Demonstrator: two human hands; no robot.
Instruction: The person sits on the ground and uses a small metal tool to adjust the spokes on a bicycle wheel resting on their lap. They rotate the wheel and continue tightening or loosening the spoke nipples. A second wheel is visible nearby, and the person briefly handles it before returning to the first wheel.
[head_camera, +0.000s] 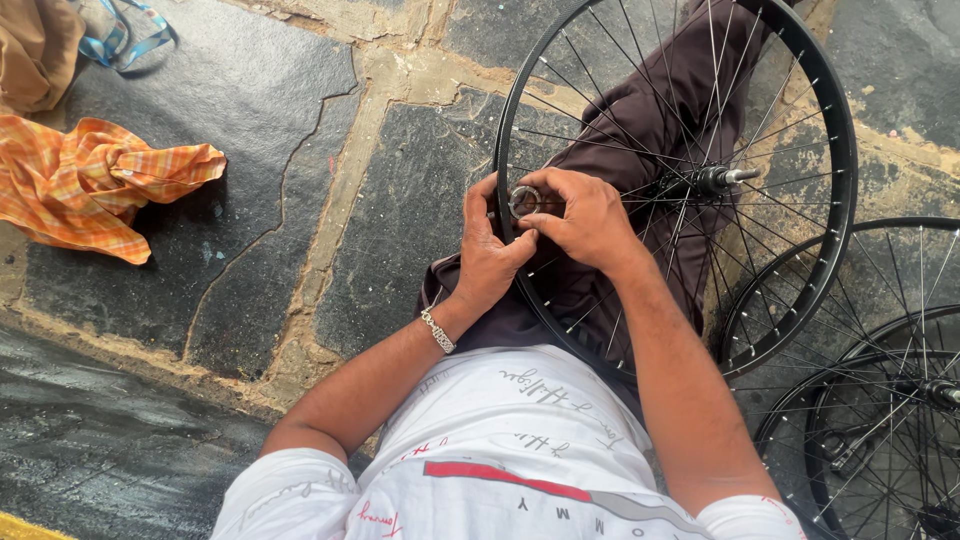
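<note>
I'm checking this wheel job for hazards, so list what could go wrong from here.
1. Both hands, left hand and right hand, pinch a small metal ring at the rim; if the grip slips, it could drop and roll across the cracked stone floor.
2. Fingers sit beside the thin spokes; a shifting wheel might nip them.

The right hand (585, 220) covered most of the small metal ring (524, 201), so its full shape could not be told. The spare wheels (880, 400) ran off the right and bottom edges. The orange checked cloth (95, 180) was cut by the left edge, the blue strap (125, 35) by the top.
</note>
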